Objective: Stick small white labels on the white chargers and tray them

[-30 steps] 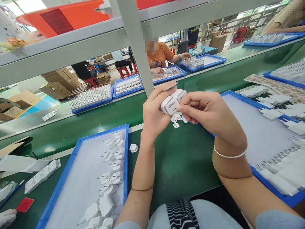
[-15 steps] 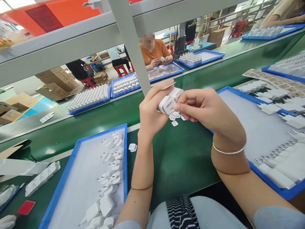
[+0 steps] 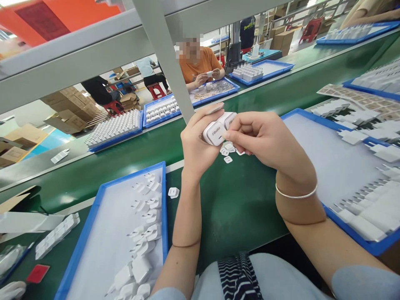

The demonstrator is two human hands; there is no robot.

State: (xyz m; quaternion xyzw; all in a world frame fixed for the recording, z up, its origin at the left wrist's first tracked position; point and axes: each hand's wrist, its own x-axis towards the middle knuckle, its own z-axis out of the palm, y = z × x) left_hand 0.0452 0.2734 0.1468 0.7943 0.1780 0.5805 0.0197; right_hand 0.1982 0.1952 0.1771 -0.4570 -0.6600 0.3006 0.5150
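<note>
My left hand (image 3: 198, 146) is wrapped round two white chargers held side by side; the nearer charger (image 3: 213, 134) shows printed lettering and a small slot on its face. My right hand (image 3: 259, 135) is pinched at the right edge of that face, in front of the farther charger (image 3: 230, 119); whatever its fingertips grip is too small to tell. Several small white face plates (image 3: 228, 159) lie on the green surface just below the hands. Another small stack of white plates (image 3: 173, 192) rests beside the left tray.
On my left, a blue-rimmed tray (image 3: 166, 208) holds white plugs. At right another blue-rimmed tray (image 3: 340, 218) holds rows of chargers. A metal post (image 3: 165, 54) rises ahead. Across the belt, a person in orange (image 3: 200, 66) handles a small white part. A red square (image 3: 38, 273) lies lower left.
The view has shifted slightly. The nearer charger's face is turned more toward me, and more of the farther charger's face shows. My right fingertips stay at the nearer charger's edge.
</note>
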